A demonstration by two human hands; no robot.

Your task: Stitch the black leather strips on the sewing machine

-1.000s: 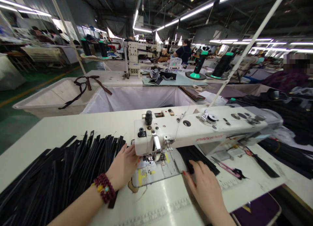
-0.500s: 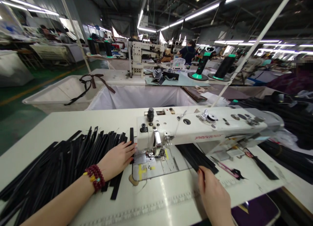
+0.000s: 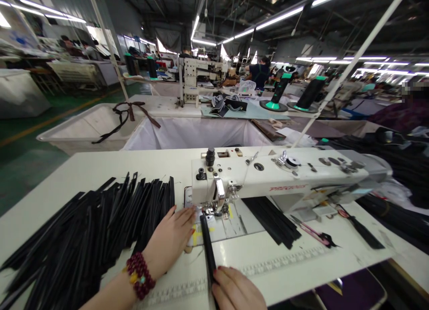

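A white sewing machine [image 3: 241, 176] stands on the table before me. One black strip [image 3: 208, 247] runs from its presser foot [image 3: 212, 209] toward me. My right hand [image 3: 237, 288] pinches this strip near its lower end, close to the table's front edge. My left hand [image 3: 170, 236] lies with fingers stretched out on the machine bed, left of the foot and the strip; a beaded bracelet is on that wrist. Under that hand and to its left spreads a heap of black strips [image 3: 90, 229]. Several more black strips [image 3: 271, 220] lie beneath the machine arm.
Pink-handled scissors [image 3: 313, 232] and a black-handled tool [image 3: 360, 227] lie right of the strips. A ruler scale [image 3: 278, 261] runs along the table front. Behind stand a white-lined bin [image 3: 194, 133] and thread cones [image 3: 310, 93]. A person [image 3: 258, 73] is farther back.
My right hand has moved left and toward me, from the strips under the arm to a single strip now at the foot. My left hand has shifted slightly right and nearer me.
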